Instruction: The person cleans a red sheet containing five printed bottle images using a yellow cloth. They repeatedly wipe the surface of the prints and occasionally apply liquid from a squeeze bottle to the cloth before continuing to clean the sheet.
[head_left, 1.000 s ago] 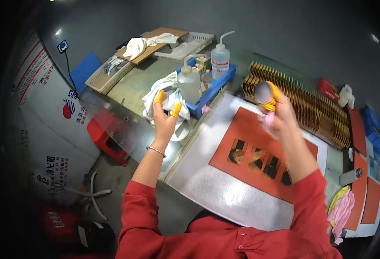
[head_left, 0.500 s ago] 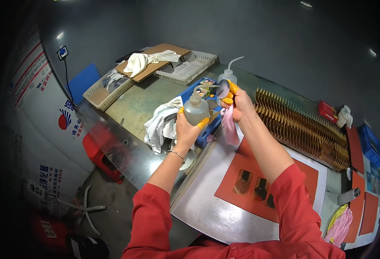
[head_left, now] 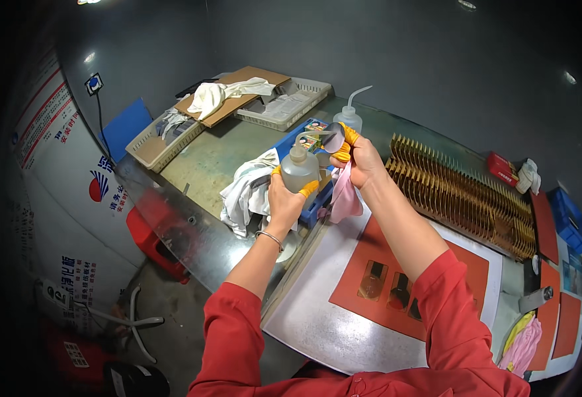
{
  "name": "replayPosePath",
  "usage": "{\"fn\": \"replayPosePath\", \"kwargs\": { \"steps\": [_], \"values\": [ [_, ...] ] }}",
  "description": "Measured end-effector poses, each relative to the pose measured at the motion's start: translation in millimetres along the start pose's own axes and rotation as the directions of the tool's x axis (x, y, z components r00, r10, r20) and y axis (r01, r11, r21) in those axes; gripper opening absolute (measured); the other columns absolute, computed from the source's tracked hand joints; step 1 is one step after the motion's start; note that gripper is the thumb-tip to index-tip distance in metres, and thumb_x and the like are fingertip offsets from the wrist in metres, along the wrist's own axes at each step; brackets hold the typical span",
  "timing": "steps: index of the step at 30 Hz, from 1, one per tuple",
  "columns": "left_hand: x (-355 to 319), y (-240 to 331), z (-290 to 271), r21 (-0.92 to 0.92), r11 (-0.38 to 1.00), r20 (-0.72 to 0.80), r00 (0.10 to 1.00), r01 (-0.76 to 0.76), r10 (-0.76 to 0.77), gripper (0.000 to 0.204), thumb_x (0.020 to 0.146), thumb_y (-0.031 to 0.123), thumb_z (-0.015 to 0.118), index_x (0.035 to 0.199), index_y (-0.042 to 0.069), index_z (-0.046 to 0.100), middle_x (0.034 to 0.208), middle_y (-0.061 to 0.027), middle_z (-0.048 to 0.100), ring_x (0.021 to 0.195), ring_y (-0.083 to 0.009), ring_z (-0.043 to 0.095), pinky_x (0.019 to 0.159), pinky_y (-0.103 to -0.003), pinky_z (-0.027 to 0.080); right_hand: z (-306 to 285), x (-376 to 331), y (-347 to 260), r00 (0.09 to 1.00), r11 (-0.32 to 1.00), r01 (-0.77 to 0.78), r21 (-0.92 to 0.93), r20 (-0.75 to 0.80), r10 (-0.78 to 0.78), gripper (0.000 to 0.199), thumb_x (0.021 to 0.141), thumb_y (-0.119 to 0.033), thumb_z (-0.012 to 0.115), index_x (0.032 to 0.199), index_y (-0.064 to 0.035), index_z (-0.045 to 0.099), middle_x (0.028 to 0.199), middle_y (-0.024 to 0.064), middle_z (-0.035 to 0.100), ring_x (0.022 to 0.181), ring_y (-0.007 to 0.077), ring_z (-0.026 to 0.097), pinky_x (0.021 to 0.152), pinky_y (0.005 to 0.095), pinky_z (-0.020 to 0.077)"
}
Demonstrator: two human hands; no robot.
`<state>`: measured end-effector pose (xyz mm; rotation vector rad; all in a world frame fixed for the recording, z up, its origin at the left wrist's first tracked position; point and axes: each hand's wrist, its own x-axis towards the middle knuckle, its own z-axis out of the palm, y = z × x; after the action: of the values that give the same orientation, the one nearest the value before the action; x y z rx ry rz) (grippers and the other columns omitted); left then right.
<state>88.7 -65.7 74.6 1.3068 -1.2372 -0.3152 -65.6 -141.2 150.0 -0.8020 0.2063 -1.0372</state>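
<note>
My left hand, with yellow finger covers, is wrapped round a translucent squeeze wash bottle held upright. The bottle's bent spout points right and ends at a dark, round, shiny disc. That disc is pinched by its edge in my right hand, whose fingertips also wear yellow covers. A pink cloth hangs from the same hand. Whether liquid leaves the spout cannot be made out. On the orange mat below lie several dark rectangular plates with round shapes on them, partly hidden by my right arm.
A second wash bottle stands behind my right hand. To the right runs a long rack of upright brown slats. White cloths lie left of the held bottle. Baskets and a cardboard sheet are at the back left.
My right hand has shifted slightly left and down with the disc, and the pink cloth has swung left. My left hand and the bottle have barely moved.
</note>
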Motion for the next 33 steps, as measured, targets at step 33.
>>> {"fn": "replayPosePath", "kwargs": {
  "steps": [33],
  "values": [
    [-145,17,71,-0.067,0.970,0.398,0.885,-0.235,0.242,0.050,0.087,0.006,0.058,0.131,-0.003,0.038,0.133,-0.0162,0.043,0.127,-0.0252,0.038,0.107,-0.036,0.024,-75,-495,-82,0.682,0.124,-0.637,-0.761,-0.631,-0.369,0.012,0.083,-0.011,0.064,0.085,0.0004,0.060,0.072,0.0064,0.062,0.065,0.0153,0.057,0.060,0.0271,0.0439]
  ]
}}
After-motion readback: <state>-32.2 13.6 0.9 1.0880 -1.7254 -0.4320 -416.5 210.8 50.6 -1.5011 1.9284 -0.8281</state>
